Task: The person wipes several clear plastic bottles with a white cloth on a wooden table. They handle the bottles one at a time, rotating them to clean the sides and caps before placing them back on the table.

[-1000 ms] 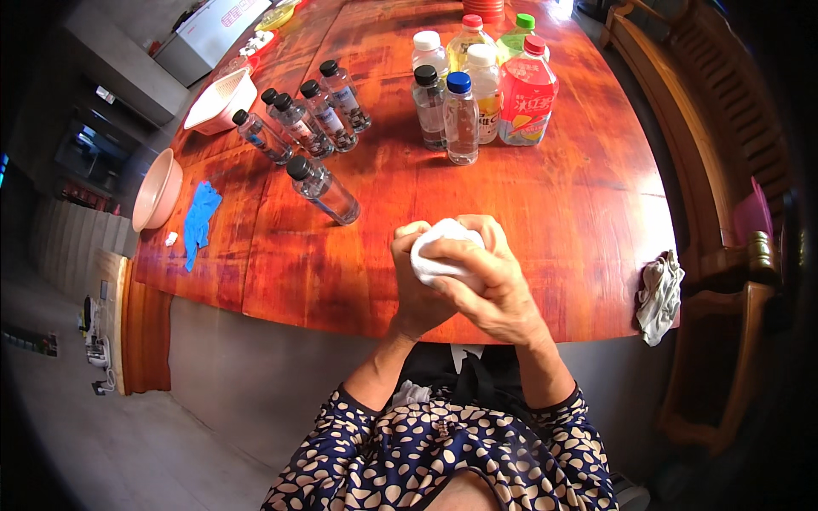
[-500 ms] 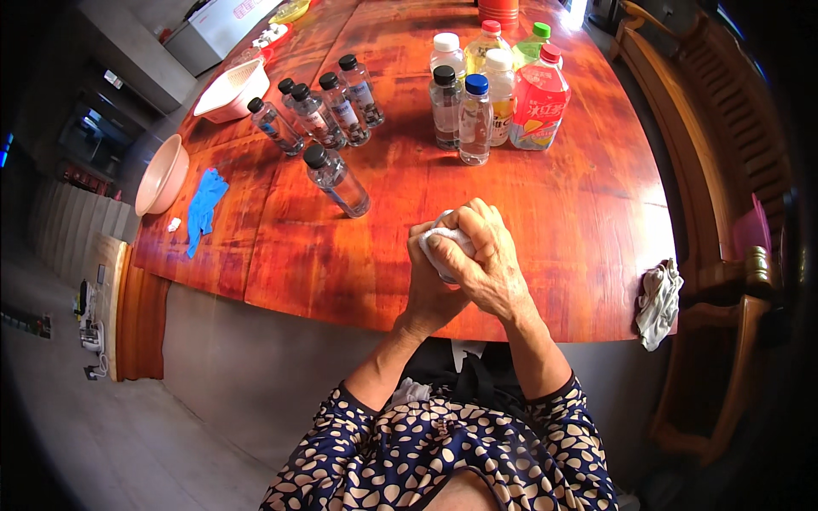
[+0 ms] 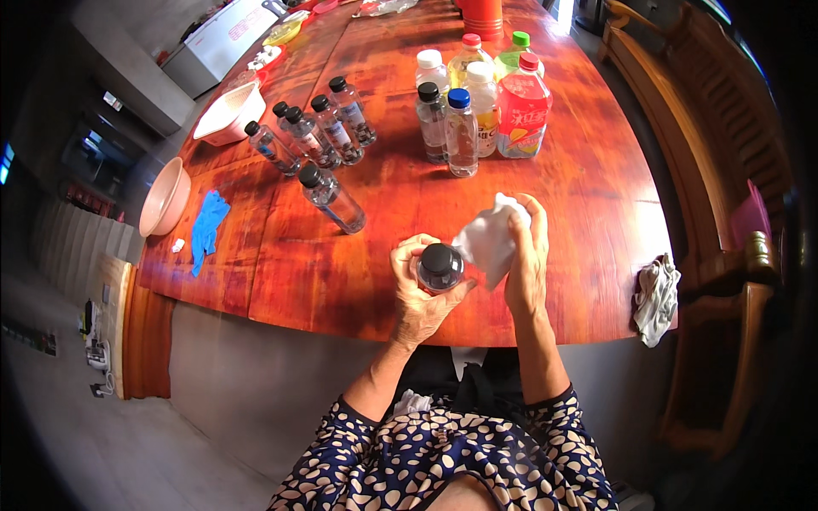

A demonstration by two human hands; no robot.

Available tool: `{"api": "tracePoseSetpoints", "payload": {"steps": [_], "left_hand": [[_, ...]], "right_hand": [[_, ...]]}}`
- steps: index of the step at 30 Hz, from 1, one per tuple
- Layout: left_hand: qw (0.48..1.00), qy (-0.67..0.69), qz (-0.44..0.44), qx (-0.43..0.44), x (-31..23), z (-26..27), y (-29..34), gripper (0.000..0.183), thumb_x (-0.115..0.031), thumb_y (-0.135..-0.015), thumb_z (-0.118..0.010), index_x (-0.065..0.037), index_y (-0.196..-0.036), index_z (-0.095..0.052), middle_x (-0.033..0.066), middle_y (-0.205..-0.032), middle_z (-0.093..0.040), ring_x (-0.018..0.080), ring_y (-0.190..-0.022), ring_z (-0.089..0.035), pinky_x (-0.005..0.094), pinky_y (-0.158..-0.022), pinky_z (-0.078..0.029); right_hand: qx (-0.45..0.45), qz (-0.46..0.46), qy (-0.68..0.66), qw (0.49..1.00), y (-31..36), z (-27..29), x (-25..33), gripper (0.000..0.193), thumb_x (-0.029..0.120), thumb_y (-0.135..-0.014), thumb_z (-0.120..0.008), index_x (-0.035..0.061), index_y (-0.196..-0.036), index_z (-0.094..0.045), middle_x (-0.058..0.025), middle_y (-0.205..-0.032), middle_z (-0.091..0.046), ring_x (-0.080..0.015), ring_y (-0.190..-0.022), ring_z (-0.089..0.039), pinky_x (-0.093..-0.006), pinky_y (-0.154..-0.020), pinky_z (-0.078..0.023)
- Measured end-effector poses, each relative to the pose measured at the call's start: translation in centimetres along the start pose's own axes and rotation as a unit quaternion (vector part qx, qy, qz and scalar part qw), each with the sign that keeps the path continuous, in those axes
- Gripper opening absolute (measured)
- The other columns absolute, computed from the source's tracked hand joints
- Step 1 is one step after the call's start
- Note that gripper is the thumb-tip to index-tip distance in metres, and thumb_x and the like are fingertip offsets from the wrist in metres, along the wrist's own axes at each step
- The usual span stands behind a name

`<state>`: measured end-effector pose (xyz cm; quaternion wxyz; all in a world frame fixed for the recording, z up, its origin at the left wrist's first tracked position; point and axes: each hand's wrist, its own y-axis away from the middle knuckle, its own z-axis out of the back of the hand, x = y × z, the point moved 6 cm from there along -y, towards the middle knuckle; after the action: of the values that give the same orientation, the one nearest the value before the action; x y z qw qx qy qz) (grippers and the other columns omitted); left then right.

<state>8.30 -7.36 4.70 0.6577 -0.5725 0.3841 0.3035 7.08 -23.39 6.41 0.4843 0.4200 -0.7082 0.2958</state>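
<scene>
Just below the frame's centre, a clear plastic bottle with a black cap (image 3: 440,268) sits in the left hand (image 3: 417,311), fingers curled around it. Beside it, the right hand (image 3: 528,268) pinches a crumpled white cloth (image 3: 488,240), fingers nearly closed. Upper left, six black-capped clear bottles (image 3: 342,138) stand on a red-brown wooden table (image 3: 588,204).

My reddish-brown wooden table (image 3: 588,221) shines in front of me. Left of its middle, I have five black-capped clear bottles (image 3: 310,143) standing clustered, with a lone black-capped bottle (image 3: 338,206) nearer me. Right of them stand seven more bottles, including a blue-capped clear bottle (image 3: 462,145) and a red-labelled bottle (image 3: 523,106). Along my left edge sit a pink rectangular basket (image 3: 230,119), a round pink basin (image 3: 164,198) and a crumpled blue cloth or glove (image 3: 207,228). A greyish-white cloth (image 3: 656,298) droops over my right edge.
</scene>
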Motion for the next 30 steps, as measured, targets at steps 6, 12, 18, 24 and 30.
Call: {"api": "tracePoseSetpoints", "payload": {"steps": [6,12,18,24,30], "left_hand": [[0.993,0.110,0.049,-0.015,1.5,0.3,1.3,0.075,-0.001,-0.067,-0.081,-0.012,-0.125,-0.036,0.0058,-0.120,-0.045,0.0172,-0.107,-0.050,0.0320,-0.090,-0.047],[0.974,0.164,0.157,0.025,2.2,1.2,1.8,0.066,-0.001,-0.074,-0.075,-0.013,-0.126,-0.035,0.0047,-0.116,-0.048,0.0161,-0.104,-0.054,0.0311,-0.086,-0.051],[0.968,0.156,0.193,0.039,3.7,2.4,1.9,0.067,-0.002,-0.074,-0.075,-0.013,-0.127,-0.035,0.0050,-0.116,-0.049,0.0154,-0.101,-0.056,0.0299,-0.075,-0.057],[0.956,0.215,0.200,0.019,3.9,3.2,1.4,0.077,-0.005,-0.074,-0.078,-0.016,-0.132,-0.028,0.0041,-0.117,-0.046,0.0169,-0.104,-0.053,0.0312,-0.082,-0.054],[0.980,0.078,0.151,0.101,4.9,3.8,0.6,0.075,-0.013,-0.067,-0.084,-0.014,-0.120,-0.031,0.0057,-0.112,-0.047,0.0159,-0.099,-0.053,0.0317,-0.084,-0.049]], "right_hand": [[0.208,0.217,0.229,0.926,5.3,-2.7,-0.2,0.038,0.021,-0.092,-0.052,0.0038,-0.126,-0.052,-0.0191,-0.129,-0.046,-0.0306,-0.124,-0.040,-0.0413,-0.105,-0.031],[0.241,0.174,0.075,0.952,3.5,-3.1,-1.9,0.028,0.016,-0.090,-0.055,0.0014,-0.114,-0.061,-0.0144,-0.120,-0.057,-0.0296,-0.117,-0.049,-0.0396,-0.101,-0.037],[0.278,0.047,0.002,0.960,0.6,-4.6,-3.2,0.025,0.016,-0.092,-0.053,0.0021,-0.110,-0.064,-0.0109,-0.100,-0.060,-0.0229,-0.101,-0.055,-0.0323,-0.088,-0.043],[0.208,0.262,0.135,0.933,2.5,-4.6,-2.5,0.033,0.003,-0.079,-0.058,0.0063,-0.111,-0.062,-0.0132,-0.102,-0.055,-0.0296,-0.096,-0.052,-0.0368,-0.085,-0.044],[0.158,0.353,0.230,0.893,5.7,-4.0,-1.7,0.041,-0.006,-0.068,-0.061,0.0090,-0.106,-0.064,-0.0157,-0.103,-0.049,-0.0285,-0.092,-0.053,-0.0347,-0.077,-0.047]]}}
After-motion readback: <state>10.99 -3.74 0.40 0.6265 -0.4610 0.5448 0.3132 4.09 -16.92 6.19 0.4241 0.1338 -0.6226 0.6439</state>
